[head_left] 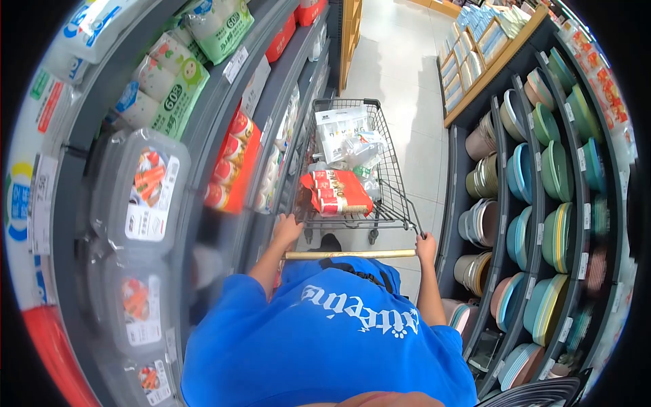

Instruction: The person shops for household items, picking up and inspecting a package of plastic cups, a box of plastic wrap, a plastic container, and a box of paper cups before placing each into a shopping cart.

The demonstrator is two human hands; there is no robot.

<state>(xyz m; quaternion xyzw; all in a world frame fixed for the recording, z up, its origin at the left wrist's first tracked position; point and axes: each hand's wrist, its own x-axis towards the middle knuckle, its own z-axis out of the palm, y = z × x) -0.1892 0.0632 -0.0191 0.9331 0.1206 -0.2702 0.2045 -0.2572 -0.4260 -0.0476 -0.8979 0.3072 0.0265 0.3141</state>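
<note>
A wire shopping cart (392, 178) stands in front of me in the aisle. My left hand (288, 228) is closed around the left side of its frame, close to the shelf. On the right, my right hand (426, 247) wraps round the end of the dark side bar, just above the yellowish push bar (352, 255). Inside the basket lie a red pack of paper cups (339, 192), a white printed bag (340, 132) and a clear plastic package (363, 146). Something green and white is partly hidden beside the red pack.
Shelves on the left hold clear plastic containers (146, 186), green-and-white packs (178, 87) and red packs (234, 159), close to the cart. Stacked basins and bowls (557, 236) fill the right shelves. Ahead, pale floor tiles (400, 64) run past a wooden display (498, 51).
</note>
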